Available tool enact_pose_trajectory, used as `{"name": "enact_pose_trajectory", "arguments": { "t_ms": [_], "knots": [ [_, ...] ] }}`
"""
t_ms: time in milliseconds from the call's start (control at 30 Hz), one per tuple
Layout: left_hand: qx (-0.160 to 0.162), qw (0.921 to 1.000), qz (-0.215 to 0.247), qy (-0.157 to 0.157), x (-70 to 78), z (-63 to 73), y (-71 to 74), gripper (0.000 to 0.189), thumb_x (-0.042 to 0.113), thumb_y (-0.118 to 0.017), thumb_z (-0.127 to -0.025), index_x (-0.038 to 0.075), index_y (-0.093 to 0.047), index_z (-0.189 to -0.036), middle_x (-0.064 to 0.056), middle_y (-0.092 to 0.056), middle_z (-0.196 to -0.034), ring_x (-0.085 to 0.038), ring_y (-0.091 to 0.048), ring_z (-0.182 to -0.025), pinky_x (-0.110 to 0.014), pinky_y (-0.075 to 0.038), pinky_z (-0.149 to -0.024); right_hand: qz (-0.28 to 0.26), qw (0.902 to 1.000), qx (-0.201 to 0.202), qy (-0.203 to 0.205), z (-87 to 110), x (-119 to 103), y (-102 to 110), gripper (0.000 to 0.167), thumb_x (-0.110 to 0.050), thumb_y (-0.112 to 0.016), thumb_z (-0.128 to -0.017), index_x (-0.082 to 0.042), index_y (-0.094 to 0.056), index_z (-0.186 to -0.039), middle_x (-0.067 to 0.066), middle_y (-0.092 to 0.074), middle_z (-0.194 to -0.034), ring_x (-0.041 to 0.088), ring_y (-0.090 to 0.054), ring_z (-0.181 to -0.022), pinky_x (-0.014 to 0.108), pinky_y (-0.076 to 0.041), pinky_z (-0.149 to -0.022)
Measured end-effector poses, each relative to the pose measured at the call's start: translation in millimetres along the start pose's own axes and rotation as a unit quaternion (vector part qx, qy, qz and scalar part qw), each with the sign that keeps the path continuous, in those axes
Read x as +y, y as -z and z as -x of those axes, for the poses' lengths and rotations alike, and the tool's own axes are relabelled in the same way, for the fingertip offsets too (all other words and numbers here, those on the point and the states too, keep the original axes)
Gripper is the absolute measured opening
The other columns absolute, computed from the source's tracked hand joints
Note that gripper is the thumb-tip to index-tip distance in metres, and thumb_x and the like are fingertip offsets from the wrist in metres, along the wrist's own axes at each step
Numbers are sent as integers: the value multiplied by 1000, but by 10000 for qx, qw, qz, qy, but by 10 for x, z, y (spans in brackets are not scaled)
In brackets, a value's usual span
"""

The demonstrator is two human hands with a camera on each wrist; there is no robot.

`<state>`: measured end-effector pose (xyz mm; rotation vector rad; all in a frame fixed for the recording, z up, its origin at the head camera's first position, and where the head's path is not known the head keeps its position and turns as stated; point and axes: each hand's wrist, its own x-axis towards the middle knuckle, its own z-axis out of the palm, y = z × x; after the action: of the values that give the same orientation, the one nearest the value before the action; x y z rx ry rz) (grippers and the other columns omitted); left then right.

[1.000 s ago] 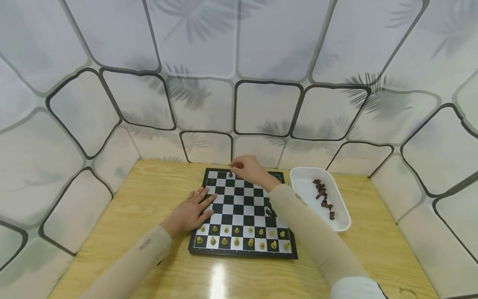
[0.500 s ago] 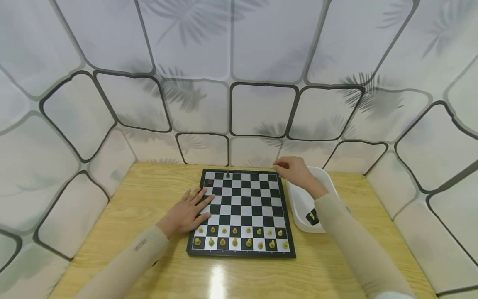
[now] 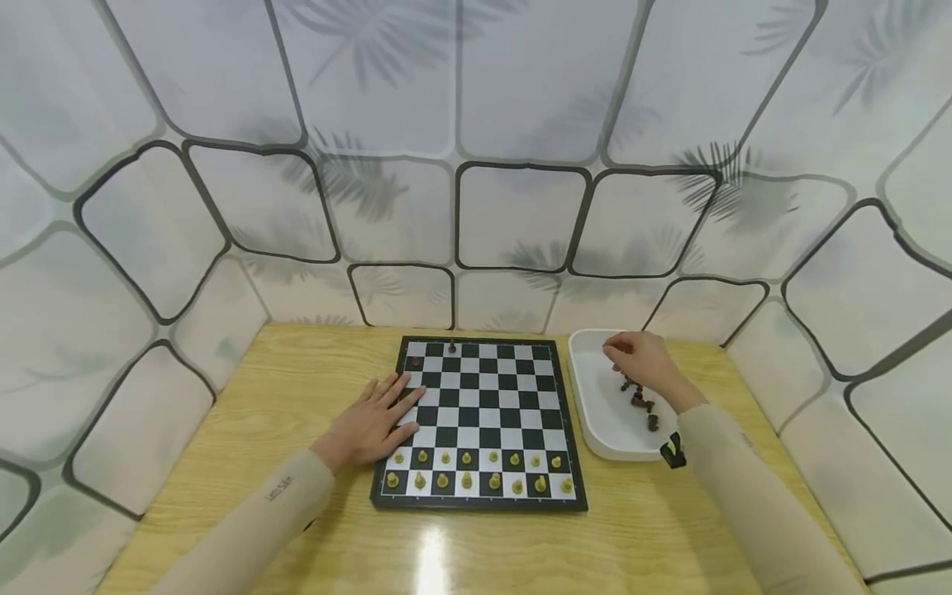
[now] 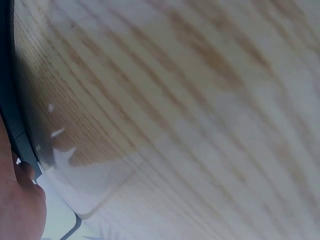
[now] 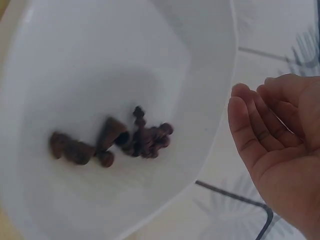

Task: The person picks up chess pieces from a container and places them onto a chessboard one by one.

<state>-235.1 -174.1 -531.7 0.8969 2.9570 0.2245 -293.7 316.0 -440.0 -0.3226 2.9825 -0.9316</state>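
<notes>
My left hand [image 3: 368,426] lies with fingers spread on the left edge of a black-and-white chessboard [image 3: 479,398]. Only part of that hand [image 4: 22,205] shows at the corner of the left wrist view. Over the white tray [image 3: 592,405] hovers my right hand [image 3: 647,365]; its fingers bend loosely and hold nothing in the right wrist view. Dark brown chess pieces [image 5: 145,140] lie heaped in the tray beneath it. Two dark pieces stand at the board's far left: a taller one [image 3: 452,347] in the back row and a shorter one [image 3: 416,361] in front.
Two rows of yellow chess pieces [image 3: 466,479] stand along the board's near side. The tray sits close to the board's right edge on a wooden table [image 3: 297,364]. A patterned wall covering [image 3: 521,215] rises behind and at both sides.
My right hand has let go of the dark chess piece in the back row and moved right, from the board to above the tray. My left hand stays on the board's edge.
</notes>
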Motion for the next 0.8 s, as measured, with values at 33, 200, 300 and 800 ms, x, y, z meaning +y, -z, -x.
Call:
{"name": "enact_pose_trajectory", "arguments": {
  "t_ms": [33,200,300,800],
  "knots": [
    [-1,10000,-11,12,2,1,2,68,54,-38,-111,20,-29,-169,-19,-19,-176,-42,-18,-163,-62,-15,-132,4,10000,4,-5,18,35,1,31,-16,-60,-107,8,-71,-124,26,-76,-104,24,-74,-79,30,-57,-66],
    [18,10000,-55,19,10,-1,6,68,55,-38,-111,20,-30,-168,-19,-19,-176,-42,-18,-163,-61,-16,-132,252,9997,37,-38,98,197,-10,29,-14,-62,-105,8,-72,-122,22,-76,-102,25,-71,-84,35,-57,-71],
    [32,10000,-80,-17,7,-4,-5,68,55,-37,-111,20,-30,-168,-19,-19,-175,-42,-18,-163,-61,-16,-132,414,9991,7,-97,156,265,-46,29,-14,-64,-104,7,-72,-123,22,-76,-109,31,-71,-93,41,-59,-76],
    [86,9999,-121,-9,-2,12,-17,68,55,-37,-111,19,-30,-168,-19,-20,-175,-42,-19,-163,-60,-18,-132,831,9961,-252,-132,240,438,-188,31,3,-65,-92,14,-70,-121,29,-74,-108,31,-68,-86,42,-60,-72]
  ]
}}
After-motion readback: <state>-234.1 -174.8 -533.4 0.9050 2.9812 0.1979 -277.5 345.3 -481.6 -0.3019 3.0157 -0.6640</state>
